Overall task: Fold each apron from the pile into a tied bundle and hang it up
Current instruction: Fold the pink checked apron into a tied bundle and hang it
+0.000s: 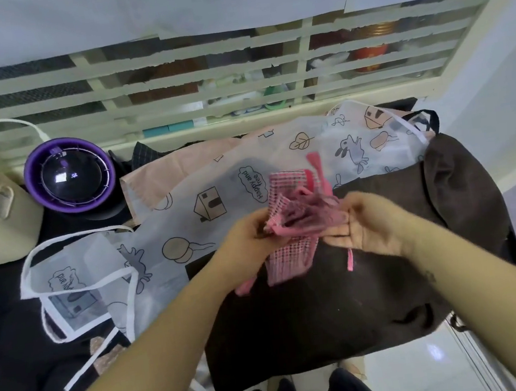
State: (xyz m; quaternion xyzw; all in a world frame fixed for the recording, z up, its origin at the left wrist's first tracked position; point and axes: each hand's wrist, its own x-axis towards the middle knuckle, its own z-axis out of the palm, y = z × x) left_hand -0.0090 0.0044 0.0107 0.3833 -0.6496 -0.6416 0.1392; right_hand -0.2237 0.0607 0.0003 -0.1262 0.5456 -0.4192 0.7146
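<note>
a brown apron (328,316) covers the surface beneath the grip. left hand (248,238) and right hand (366,228) each pinch 1 end of the pink checked apron (297,213) — best held tight while the strap (350,260) dangling below gets wound around it. beyond, a white printed apron (216,184).

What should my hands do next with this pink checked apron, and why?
Probably wind the loose pink strap round the pink checked apron. The left hand and right hand both grip it, bunched small above the brown apron, yet that strap's end hangs free below the right hand, so it looks folded but not tied.
</note>
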